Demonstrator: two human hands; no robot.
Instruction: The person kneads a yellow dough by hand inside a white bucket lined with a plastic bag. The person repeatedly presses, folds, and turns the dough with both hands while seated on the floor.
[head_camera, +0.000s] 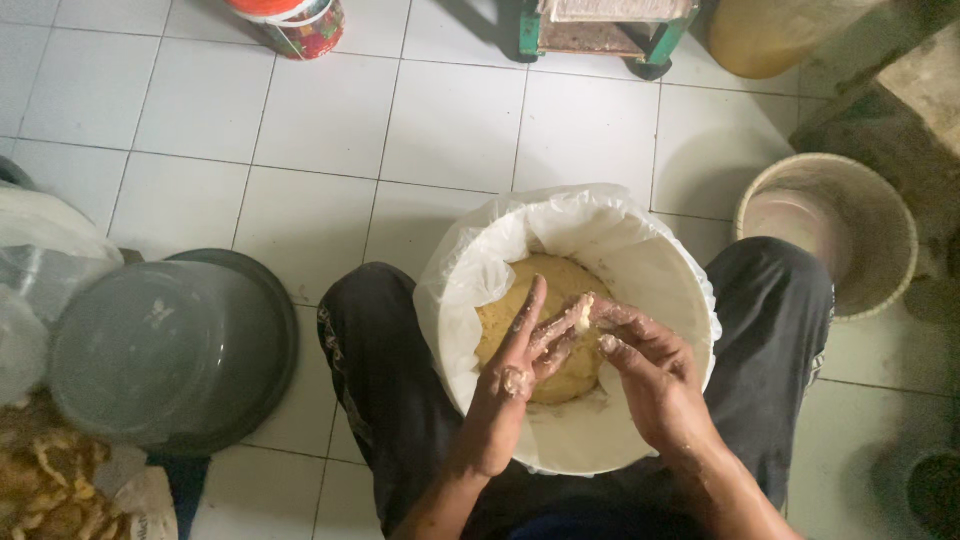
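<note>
A white bucket (660, 290) lined with a white plastic bag sits between my knees and holds a mass of yellow dough (545, 285). Both my hands hover over it, smeared with dough. My left hand (515, 375) has its fingers stretched out flat. My right hand (645, 375) pinches a small lump of dough (582, 317) against the fingertips of the left hand.
A grey round lid (160, 350) lies on the tiled floor at left, beside a clear plastic bag (30, 280) and yellowish fried pieces (50, 480). An empty beige bucket (830, 230) stands at right. A green stool (600, 30), an orange container (295, 20) and a yellow tub (770, 35) are farther off.
</note>
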